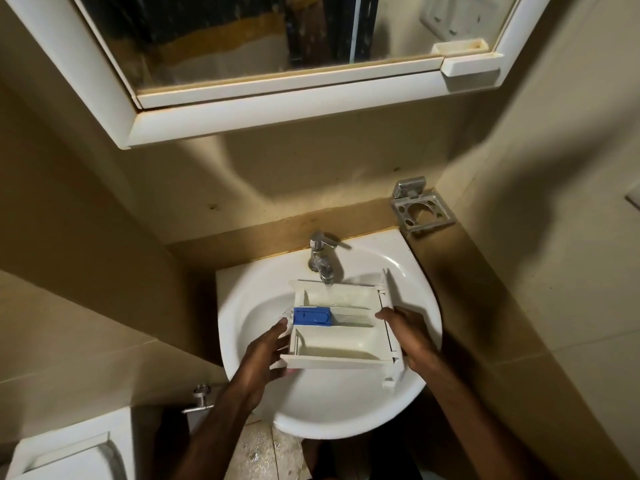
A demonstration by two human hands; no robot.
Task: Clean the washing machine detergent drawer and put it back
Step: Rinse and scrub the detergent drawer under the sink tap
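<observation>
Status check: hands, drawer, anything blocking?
Left hand and right hand hold drawer over sink. Tap water hitting back compartment. Nothing blocking.

The detergent drawer [341, 332] is off-white plastic with one bright blue insert [311, 316] in its middle compartment. It sits over a glossy white sink [346, 407] under a shiny chrome tap [320, 256]. Beige walls [104, 209] surround a white-framed mirror [277, 109] and a dull silver holder [420, 209].
</observation>
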